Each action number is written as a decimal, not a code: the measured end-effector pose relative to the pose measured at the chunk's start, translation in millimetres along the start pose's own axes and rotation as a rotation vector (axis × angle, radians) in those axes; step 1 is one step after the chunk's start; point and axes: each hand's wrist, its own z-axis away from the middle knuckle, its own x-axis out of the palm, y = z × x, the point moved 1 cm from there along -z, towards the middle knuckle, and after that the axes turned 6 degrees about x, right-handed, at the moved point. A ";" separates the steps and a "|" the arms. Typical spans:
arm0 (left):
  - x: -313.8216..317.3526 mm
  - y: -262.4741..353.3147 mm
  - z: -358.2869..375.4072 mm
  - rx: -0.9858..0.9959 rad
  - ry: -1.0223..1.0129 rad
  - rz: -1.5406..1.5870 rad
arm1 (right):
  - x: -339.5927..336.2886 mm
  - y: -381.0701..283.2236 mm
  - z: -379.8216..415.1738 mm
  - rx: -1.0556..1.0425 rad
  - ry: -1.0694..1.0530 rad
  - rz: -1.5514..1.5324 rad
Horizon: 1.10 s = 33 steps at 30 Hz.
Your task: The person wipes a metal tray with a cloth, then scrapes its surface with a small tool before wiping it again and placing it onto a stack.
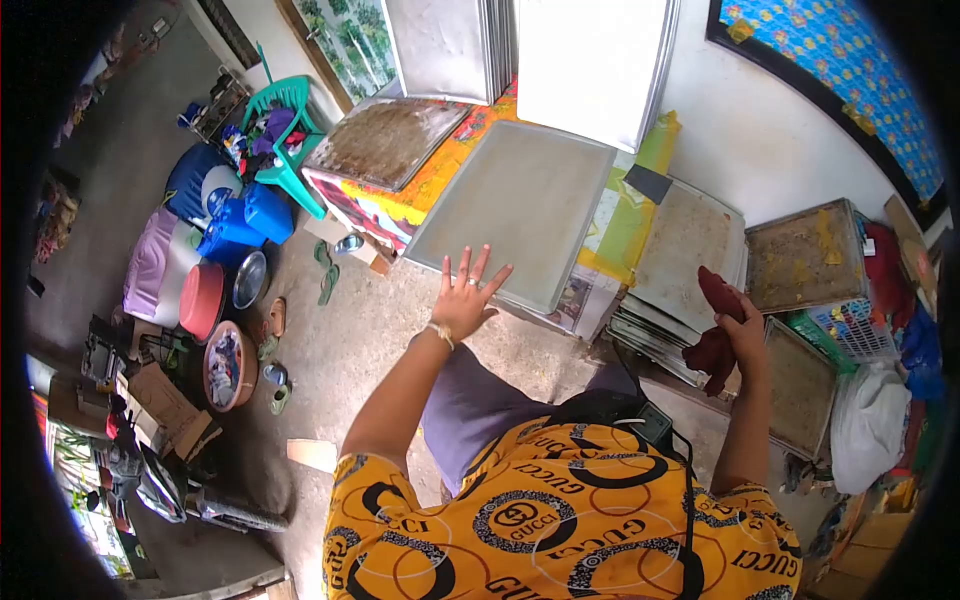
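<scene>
Yellow patterned shirt (pixel 560 520), left grip (pixel 465 300) spread wide at tray (pixel 520 210) edge, right grip (pixel 745 335) holding maroon cloth (pixel 718 330)

The tray (pixel 520 205) under the left hand (pixel 462 305) was matt grey metal, smooth; the right hand (pixel 745 335) gripped a soft dark-red cloth (pixel 718 325); neighbouring metal trays (pixel 805 258) looked crusted and rough

Your grey metal baking tray (pixel 520 205) lies flat and bare, jutting over the counter edge, while your dark red cloth (pixel 718 330) hangs crumpled beside stacked trays.
</scene>
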 end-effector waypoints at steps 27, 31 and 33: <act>-148.7 -85.5 164.3 -0.641 1.305 1.485 | 255.9 -192.4 -3.4 -0.753 -0.401 -0.101; -152.8 -41.0 194.1 -0.693 1.447 1.480 | 343.3 -268.8 114.6 -1.203 -0.411 0.054; -153.1 -27.8 201.4 -0.704 1.565 1.394 | 375.3 -288.2 175.5 -1.505 -0.475 -0.057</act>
